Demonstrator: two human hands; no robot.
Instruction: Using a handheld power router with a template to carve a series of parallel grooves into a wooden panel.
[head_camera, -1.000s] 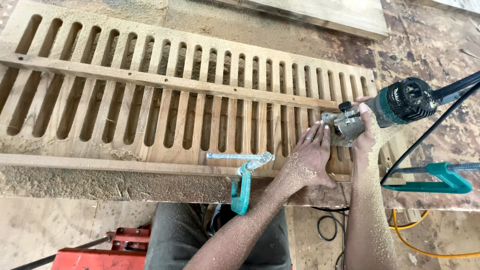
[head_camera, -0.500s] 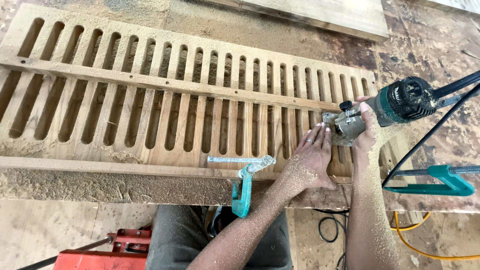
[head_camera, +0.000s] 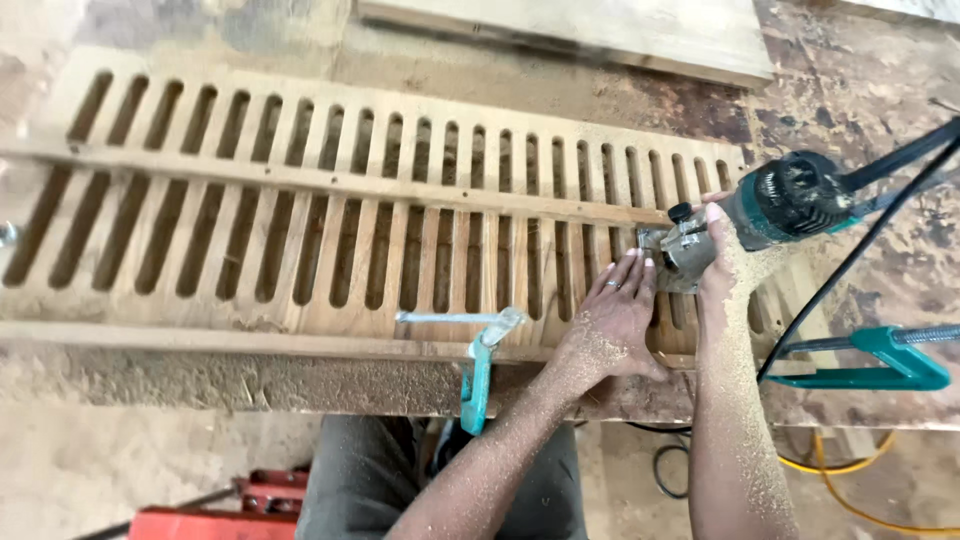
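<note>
Router (head_camera: 740, 215) has barely shifted along the slotted panel (head_camera: 330, 215); my right hand (head_camera: 725, 265) stays clamped on it, left hand (head_camera: 615, 320) flat, fingers spread, steadying the panel.

No packages, signs or screens anywhere in view. No readable label either: only a pale blurred patch on the dark top of the teal trim router (head_camera: 790, 195) at the right, too small to tell whether a sticker or a glare.
</note>
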